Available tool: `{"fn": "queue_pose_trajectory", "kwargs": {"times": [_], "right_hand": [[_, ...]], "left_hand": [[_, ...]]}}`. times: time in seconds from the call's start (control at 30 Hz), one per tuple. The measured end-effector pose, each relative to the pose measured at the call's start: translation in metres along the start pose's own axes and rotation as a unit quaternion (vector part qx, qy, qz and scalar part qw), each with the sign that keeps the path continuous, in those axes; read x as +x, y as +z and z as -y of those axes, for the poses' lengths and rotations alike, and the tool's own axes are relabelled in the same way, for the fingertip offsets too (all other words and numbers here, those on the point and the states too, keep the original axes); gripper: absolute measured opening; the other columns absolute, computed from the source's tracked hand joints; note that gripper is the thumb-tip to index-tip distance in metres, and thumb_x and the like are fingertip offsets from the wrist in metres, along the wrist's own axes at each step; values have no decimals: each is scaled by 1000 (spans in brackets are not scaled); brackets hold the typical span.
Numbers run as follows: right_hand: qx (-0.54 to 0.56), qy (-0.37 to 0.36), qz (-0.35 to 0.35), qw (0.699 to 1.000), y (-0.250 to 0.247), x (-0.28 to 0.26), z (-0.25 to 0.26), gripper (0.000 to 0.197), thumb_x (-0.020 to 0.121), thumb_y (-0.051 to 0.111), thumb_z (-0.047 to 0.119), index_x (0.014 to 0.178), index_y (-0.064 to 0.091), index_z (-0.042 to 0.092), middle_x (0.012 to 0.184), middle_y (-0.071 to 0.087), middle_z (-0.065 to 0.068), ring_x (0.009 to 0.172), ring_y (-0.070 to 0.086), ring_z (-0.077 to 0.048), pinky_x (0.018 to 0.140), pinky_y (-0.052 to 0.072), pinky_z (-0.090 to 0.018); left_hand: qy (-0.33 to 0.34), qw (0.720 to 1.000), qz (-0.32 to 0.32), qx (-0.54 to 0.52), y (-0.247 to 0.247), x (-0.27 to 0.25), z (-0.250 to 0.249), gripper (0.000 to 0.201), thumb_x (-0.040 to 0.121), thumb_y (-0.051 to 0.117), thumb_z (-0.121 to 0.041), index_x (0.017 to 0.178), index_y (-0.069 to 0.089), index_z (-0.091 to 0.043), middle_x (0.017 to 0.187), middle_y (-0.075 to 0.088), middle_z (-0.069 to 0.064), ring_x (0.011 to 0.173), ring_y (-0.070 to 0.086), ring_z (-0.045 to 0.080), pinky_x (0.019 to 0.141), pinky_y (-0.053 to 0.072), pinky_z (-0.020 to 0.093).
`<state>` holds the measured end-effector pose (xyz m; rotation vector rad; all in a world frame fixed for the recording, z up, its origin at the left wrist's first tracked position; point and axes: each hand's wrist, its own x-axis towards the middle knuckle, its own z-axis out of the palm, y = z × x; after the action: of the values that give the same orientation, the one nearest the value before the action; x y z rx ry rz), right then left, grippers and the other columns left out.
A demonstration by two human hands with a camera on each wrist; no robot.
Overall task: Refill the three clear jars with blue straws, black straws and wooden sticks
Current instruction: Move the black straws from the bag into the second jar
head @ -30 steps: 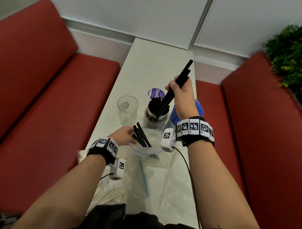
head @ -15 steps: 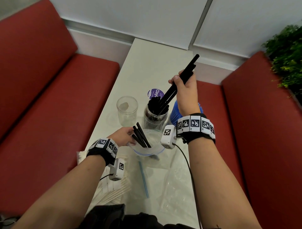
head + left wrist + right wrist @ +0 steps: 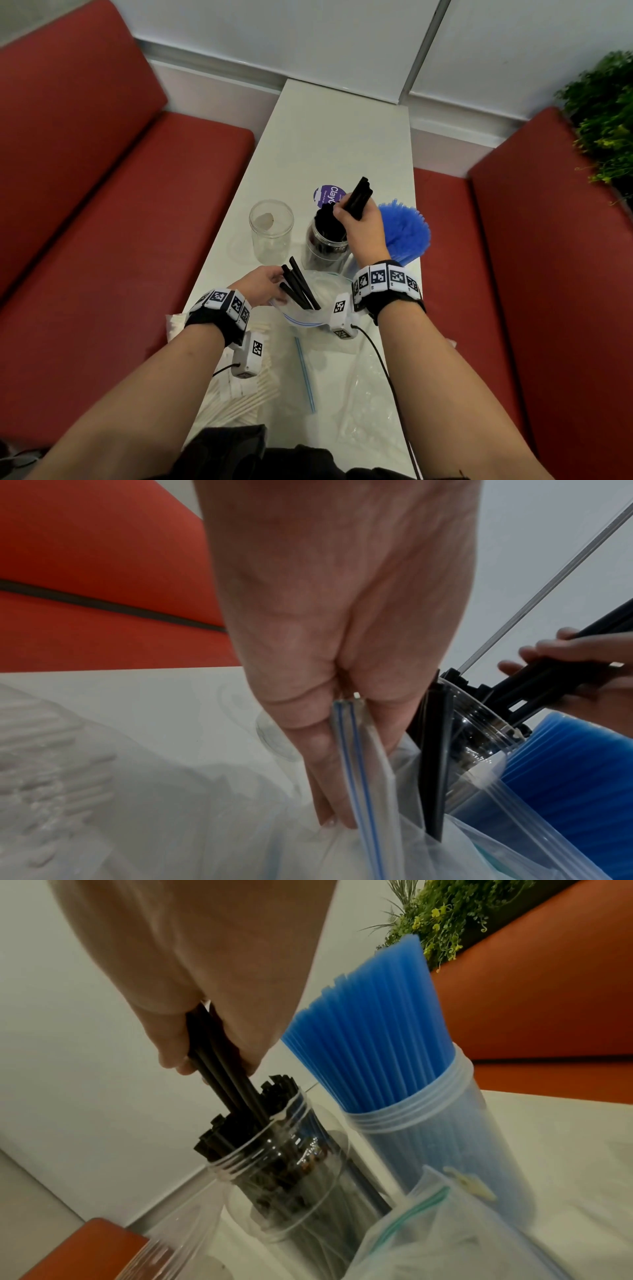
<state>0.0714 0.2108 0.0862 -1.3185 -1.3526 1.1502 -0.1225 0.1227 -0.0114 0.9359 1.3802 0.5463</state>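
My right hand [image 3: 358, 224] [image 3: 219, 1042] grips a bundle of black straws [image 3: 358, 197] [image 3: 226, 1074], whose lower ends are inside the middle clear jar [image 3: 325, 248] [image 3: 284, 1172], which is packed with black straws. To its right stands a jar of blue straws [image 3: 406, 233] [image 3: 387, 1047]. An empty clear jar [image 3: 271, 231] stands to the left. My left hand [image 3: 262, 286] [image 3: 329, 669] pinches the rim of a clear zip bag [image 3: 308, 308] [image 3: 363, 791] holding a few black straws [image 3: 301, 287] [image 3: 433, 764]. Wooden sticks [image 3: 239, 401] in white wrappers lie under my left forearm.
A purple round lid [image 3: 327, 195] lies behind the jars on the narrow white table [image 3: 335, 137]. A second flat zip bag [image 3: 370, 394] lies near the front edge. Red bench seats [image 3: 120, 205] flank the table, and a green plant [image 3: 603, 120] stands at the far right.
My right hand has dropped from high above the table to the middle jar, pushing its black straws down into it. My left hand and the bag have stayed put.
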Motion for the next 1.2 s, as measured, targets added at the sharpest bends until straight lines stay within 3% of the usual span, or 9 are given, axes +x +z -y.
{"fn": "queue_pose_trajectory", "kwargs": {"times": [0.13,0.27,0.47,0.6,0.73,0.83,0.9,1.03,1.2], "right_hand": [[11,-54,-16,998,-1,4,18,19,90,67,5,104,59,16,93,67,2,85,64,-7,82,53,-24],[11,-138,-32,990,-5,20,49,21,94,59,12,101,58,32,84,65,2,83,70,-16,77,55,-25],[-143,-79,9,986,5,19,23,14,100,52,9,106,64,13,94,69,-6,88,61,-19,73,44,-15],[-302,-74,104,945,11,12,1,30,105,49,21,126,65,6,125,63,-9,117,55,-24,98,40,-30],[-302,-162,9,939,13,12,8,48,108,43,25,153,39,8,163,30,-13,155,12,-28,126,7,-36],[-402,-194,0,895,22,11,5,62,108,36,38,161,18,11,169,10,-11,157,-5,-30,126,-5,-44],[-478,-142,38,866,29,3,-8,72,107,33,50,163,5,13,170,-2,-11,156,-11,-34,125,-7,-49],[-582,-74,115,802,32,-8,-39,80,104,30,58,162,0,11,170,0,-11,156,-6,-35,125,-1,-54],[-542,-101,91,829,29,11,-32,77,106,34,52,162,5,8,170,3,-11,156,-6,-33,126,0,-49]], "left_hand": [[5,1000,-1,3,-1,-2,-2,51,84,60,20,124,65,-11,130,67,5,113,66,26,104,51,47],[14,1000,7,-1,1,-4,-5,48,85,59,20,119,65,-14,128,67,5,102,64,18,86,56,31],[8,1000,5,-1,3,-4,-6,48,86,58,20,118,66,-16,126,68,4,101,64,21,97,54,42],[4,1000,0,4,2,-3,-6,49,87,56,20,120,66,-14,129,67,6,106,65,26,104,50,49],[2,1000,-3,-3,1,-2,-6,49,87,56,20,124,65,-11,129,67,5,106,64,25,104,50,48],[2,1000,0,-12,4,-1,-5,48,86,55,23,121,65,-9,123,67,4,104,63,23,103,51,47],[4,1000,1,-12,5,0,-4,48,86,54,23,122,64,-7,121,67,4,104,64,21,97,54,42],[-1,1000,4,-20,4,1,-3,47,87,53,23,117,66,-11,119,68,7,103,65,22,84,59,31],[-12,1000,-11,-22,4,3,-1,44,89,52,21,115,65,-12,120,67,8,107,65,29,103,51,50]]}}
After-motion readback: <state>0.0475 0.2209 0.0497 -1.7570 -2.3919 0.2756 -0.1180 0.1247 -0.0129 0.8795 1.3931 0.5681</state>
